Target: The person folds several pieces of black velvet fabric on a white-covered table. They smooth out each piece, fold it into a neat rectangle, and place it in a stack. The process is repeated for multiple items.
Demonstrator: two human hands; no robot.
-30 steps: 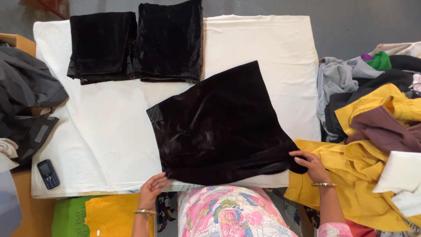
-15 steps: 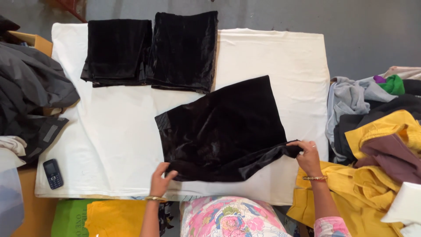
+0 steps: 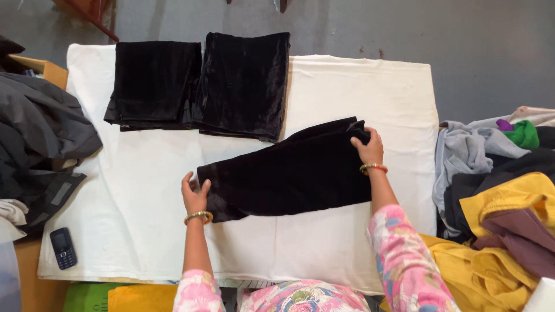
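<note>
A black velvet cloth (image 3: 292, 170) lies folded in half across the middle of the white-covered table (image 3: 358, 92). My left hand (image 3: 195, 193) grips its left end, and my right hand (image 3: 369, 147) pinches its upper right corner. Both wrists wear bangles, and the sleeves are pink and floral. Two folded black velvet pieces (image 3: 155, 84) (image 3: 245, 81) lie side by side at the far left of the table.
A heap of yellow, maroon, grey and green clothes (image 3: 503, 208) lies at the right. Dark grey garments (image 3: 40, 138) are piled at the left. A small black phone (image 3: 62, 247) rests on the table's near-left corner. Grey floor lies beyond.
The spread-out black cloth has been folded over away from me into a narrower band. My right hand carried the near corner up to the far edge; my left hand moved to the left end.
</note>
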